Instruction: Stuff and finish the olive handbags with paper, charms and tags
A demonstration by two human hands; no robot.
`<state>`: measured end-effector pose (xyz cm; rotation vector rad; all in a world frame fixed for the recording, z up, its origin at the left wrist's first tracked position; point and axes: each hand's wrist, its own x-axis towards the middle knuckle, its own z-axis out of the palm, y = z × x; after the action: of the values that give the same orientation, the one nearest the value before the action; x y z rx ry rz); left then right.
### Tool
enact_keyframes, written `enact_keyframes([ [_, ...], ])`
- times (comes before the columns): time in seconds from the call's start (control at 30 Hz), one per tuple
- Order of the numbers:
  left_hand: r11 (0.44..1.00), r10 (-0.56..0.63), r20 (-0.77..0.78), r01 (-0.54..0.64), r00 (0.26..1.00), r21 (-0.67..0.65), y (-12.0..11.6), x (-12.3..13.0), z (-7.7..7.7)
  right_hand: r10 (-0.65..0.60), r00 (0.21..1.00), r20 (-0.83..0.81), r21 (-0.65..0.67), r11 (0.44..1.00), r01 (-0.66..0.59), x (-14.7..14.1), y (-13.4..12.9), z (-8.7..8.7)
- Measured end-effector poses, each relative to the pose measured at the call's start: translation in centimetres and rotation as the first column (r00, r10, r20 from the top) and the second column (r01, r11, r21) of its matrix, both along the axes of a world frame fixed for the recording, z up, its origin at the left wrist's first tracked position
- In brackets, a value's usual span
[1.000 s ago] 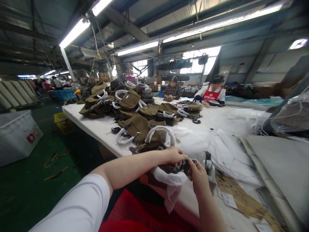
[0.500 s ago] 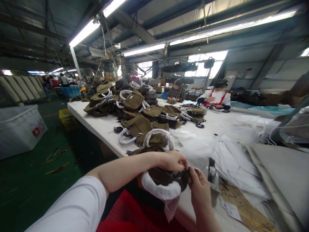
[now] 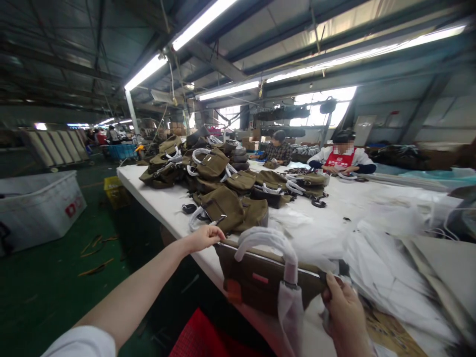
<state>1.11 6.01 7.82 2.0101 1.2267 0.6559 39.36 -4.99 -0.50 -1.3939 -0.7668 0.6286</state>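
Observation:
An olive-brown handbag (image 3: 266,280) stands at the table's near edge, its top stretched straight between my hands. A zip runs along that top, and a pink label and an orange tag show on its front. My left hand (image 3: 207,238) pinches the bag's left top corner. At the opposite top corner, my right hand (image 3: 344,302) grips the end with thumb and fingers. One handle (image 3: 269,240), wrapped in white, arches over the top; white wrapping also hangs down the front. Just beyond lie more olive handbags (image 3: 225,206).
A heap of handbags (image 3: 211,163) covers the far left of the white table (image 3: 148,198). White plastic sheeting (image 3: 386,263) lies to the right. Two people sit across the table, one in a red apron (image 3: 340,157). On the floor at left stands a white bin (image 3: 40,213).
My left hand has moved from the bag's right end to its left top corner. The bag's top, slack before, is now straight. My right hand has shifted slightly right and down.

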Motion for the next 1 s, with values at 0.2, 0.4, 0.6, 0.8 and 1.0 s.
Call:
enact_keyframes([
  [0.2, 0.920, 0.217, 0.083, -0.232, 0.973, 0.316, -1.9, 1.4, 1.7, -0.159, 0.711, 0.685, 0.013, 0.979, 0.205, -0.1, -0.5, 3.2],
  [0.4, 0.842, -0.031, 0.011, 0.020, 0.999, 0.539, -5.6, 8.2, 5.2, 0.091, 0.758, 0.646, 0.054, 0.985, -0.164, -4.2, -1.0, 7.3],
  [0.6, 0.845, -0.199, -0.049, 0.196, 0.979, 0.498, -6.2, 10.2, 6.3, 0.281, 0.794, 0.539, 0.038, 0.934, -0.356, -5.2, -1.5, 8.6],
  [0.8, 0.890, -0.349, 0.324, 0.419, 0.879, -0.178, -3.9, 8.1, 6.0, 0.527, 0.849, 0.039, 0.012, 0.849, -0.528, -4.3, -1.4, 7.4],
  [1.0, 0.965, -0.257, 0.203, 0.243, 0.945, 0.095, -5.1, 8.1, 6.5, 0.229, 0.784, 0.577, 0.163, 0.909, -0.385, -4.6, -1.3, 8.4],
])
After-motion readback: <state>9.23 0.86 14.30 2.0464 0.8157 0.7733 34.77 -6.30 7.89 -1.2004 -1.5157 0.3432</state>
